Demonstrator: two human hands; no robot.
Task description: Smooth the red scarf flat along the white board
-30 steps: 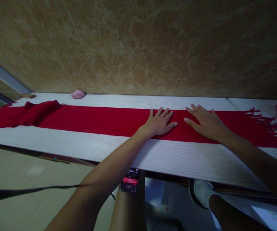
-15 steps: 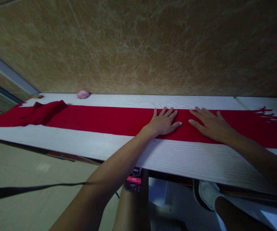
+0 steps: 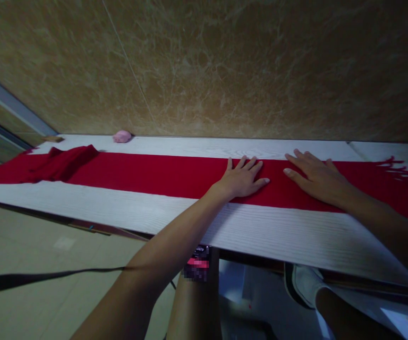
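Observation:
A long red scarf (image 3: pixel 161 174) lies stretched along a white wood-grain tabletop (image 3: pixel 136 203). Its right end has a loose fringe, and towards the left end the cloth is bunched into raised folds. My left hand (image 3: pixel 240 179) rests flat on the middle of the scarf, fingers spread. To its right is my right hand (image 3: pixel 319 177), fingers outstretched and holding nothing. It is over the scarf and looks slightly lifted, though I cannot tell whether its heel touches the cloth.
A small pink object (image 3: pixel 122 136) sits at the table's back edge against the brown marbled wall (image 3: pixel 204 71). At the far left corner lies a small brown piece (image 3: pixel 53 139). Below the front edge are my legs and a light shoe (image 3: pixel 306 285). A dark strap (image 3: pixel 48 277) crosses the lower left.
My right hand has shifted a little to the right and seems raised from the scarf. My left hand has stayed in nearly the same place.

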